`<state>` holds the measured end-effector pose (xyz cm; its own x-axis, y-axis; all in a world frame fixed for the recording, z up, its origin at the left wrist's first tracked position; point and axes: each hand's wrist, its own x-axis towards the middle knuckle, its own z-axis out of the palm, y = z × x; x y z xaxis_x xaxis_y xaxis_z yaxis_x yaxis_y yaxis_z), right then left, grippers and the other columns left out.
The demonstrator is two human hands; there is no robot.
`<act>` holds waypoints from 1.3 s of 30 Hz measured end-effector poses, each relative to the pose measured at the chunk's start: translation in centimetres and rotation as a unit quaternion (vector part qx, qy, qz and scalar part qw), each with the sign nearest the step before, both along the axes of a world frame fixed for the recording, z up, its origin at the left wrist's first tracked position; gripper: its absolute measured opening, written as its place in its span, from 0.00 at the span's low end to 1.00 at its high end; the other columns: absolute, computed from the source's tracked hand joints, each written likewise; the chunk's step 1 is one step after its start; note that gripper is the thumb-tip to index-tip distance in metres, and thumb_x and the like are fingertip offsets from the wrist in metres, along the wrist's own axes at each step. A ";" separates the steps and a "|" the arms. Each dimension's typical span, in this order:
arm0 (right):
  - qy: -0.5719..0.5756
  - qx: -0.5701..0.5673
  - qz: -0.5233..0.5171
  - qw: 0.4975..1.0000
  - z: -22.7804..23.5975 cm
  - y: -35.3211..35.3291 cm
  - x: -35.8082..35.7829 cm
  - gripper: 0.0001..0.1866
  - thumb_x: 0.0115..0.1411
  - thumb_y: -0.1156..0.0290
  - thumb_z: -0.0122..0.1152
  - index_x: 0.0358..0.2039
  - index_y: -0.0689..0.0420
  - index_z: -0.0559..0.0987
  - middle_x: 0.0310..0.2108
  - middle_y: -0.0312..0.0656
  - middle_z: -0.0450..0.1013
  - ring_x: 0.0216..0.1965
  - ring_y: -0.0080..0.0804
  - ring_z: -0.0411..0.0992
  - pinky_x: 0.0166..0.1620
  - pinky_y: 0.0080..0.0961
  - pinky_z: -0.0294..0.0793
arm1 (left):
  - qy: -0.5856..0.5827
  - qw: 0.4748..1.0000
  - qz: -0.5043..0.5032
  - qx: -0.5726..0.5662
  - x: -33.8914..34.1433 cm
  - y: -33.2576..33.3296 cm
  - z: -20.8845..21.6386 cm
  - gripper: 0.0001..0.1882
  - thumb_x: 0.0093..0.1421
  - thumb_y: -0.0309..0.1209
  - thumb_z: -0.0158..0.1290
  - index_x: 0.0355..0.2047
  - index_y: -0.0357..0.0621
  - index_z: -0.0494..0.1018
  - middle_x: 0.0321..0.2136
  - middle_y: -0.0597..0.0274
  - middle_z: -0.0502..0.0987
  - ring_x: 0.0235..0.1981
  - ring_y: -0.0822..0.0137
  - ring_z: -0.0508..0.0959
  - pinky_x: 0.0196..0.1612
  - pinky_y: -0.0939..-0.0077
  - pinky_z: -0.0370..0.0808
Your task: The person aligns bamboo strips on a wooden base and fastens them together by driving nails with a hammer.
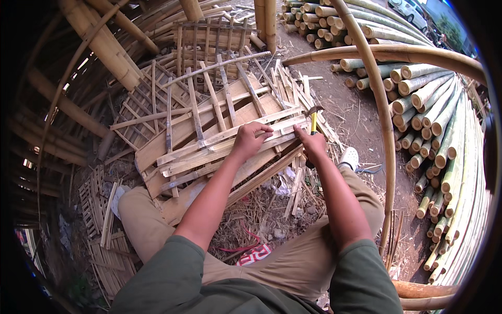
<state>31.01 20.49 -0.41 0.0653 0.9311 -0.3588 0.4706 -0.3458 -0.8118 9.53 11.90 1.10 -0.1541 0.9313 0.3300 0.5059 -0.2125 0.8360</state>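
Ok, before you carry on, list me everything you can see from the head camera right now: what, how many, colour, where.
bamboo slat panel: one, pale tan, on the ground in front of the knees
hammer: one, yellow handle with a dark head, at the panel's right edge
finished slat lattices: several, tan, stacked behind the panel
small slat pieces: many, pale, on the ground at left
bamboo poles: a large pile, green to yellow, lying at right
bent bamboo poles: two, yellowish, arching over the right side
shoe: one, white, right of the panel
red scrap: one, on the ground between the legs
left hand: pressing on the top slats
right hand: shut on the hammer handle
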 end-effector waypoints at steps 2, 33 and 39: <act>-0.006 0.002 -0.002 1.000 0.2 -0.3 0.0 0.41 0.46 0.37 0.74 0.29 0.73 0.80 0.30 0.52 0.78 0.27 0.37 0.76 0.30 0.32 0.75 | -0.059 0.998 -0.024 -0.010 0.0 0.0 -0.2 0.07 0.55 0.25 0.66 0.35 0.40 0.82 0.34 0.57 0.83 0.36 0.67 0.83 0.42 0.73 0.80; -0.091 0.241 0.090 0.962 6.0 -7.2 4.2 0.20 0.69 0.60 0.52 0.29 0.66 0.77 0.23 0.58 0.74 0.26 0.55 0.73 0.32 0.46 0.69 | 0.117 0.989 -0.028 0.089 -0.2 0.7 -0.9 0.03 0.52 0.26 0.65 0.26 0.41 0.81 0.45 0.60 0.80 0.64 0.54 0.68 0.64 0.61 0.68; -0.100 0.201 0.177 0.958 5.6 -12.6 5.0 0.18 0.68 0.64 0.54 0.27 0.66 0.73 0.21 0.59 0.71 0.24 0.59 0.71 0.29 0.47 0.67 | 0.108 0.990 -0.032 0.087 -0.1 0.8 -0.9 0.03 0.51 0.26 0.66 0.26 0.42 0.83 0.46 0.61 0.80 0.64 0.54 0.67 0.64 0.62 0.68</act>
